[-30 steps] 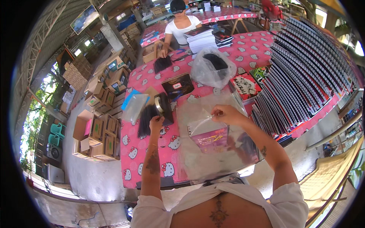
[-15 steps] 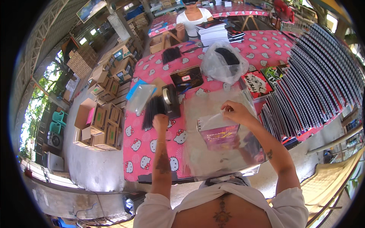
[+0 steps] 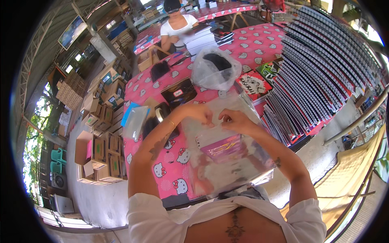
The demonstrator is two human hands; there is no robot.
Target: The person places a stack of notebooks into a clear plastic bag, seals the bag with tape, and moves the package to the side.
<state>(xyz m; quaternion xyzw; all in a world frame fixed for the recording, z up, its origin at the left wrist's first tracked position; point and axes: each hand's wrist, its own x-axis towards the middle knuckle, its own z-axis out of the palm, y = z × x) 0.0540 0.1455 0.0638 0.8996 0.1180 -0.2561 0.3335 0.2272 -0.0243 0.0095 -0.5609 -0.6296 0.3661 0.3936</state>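
A: hands status?
B: left hand (image 3: 199, 114) and right hand (image 3: 236, 120) both pinched shut on top edge of clear plastic bag (image 3: 227, 150), fingertips close together, nearly touching

A: bag location?
B: held in front of the torso, over near edge of pink table (image 3: 162, 170). purple notebook (image 3: 223, 146) inside it, spiral edge toward left hand

A: nearby?
B: tape dispenser (image 3: 162, 112) just left of left wrist, knotted clear bag of dark items (image 3: 214, 69) beyond, notebook rows (image 3: 324, 73) on right

A tape dispenser (image 3: 162, 113) sits left of the flat clear bag (image 3: 227, 158), a bulging bag (image 3: 214, 71) behind it.
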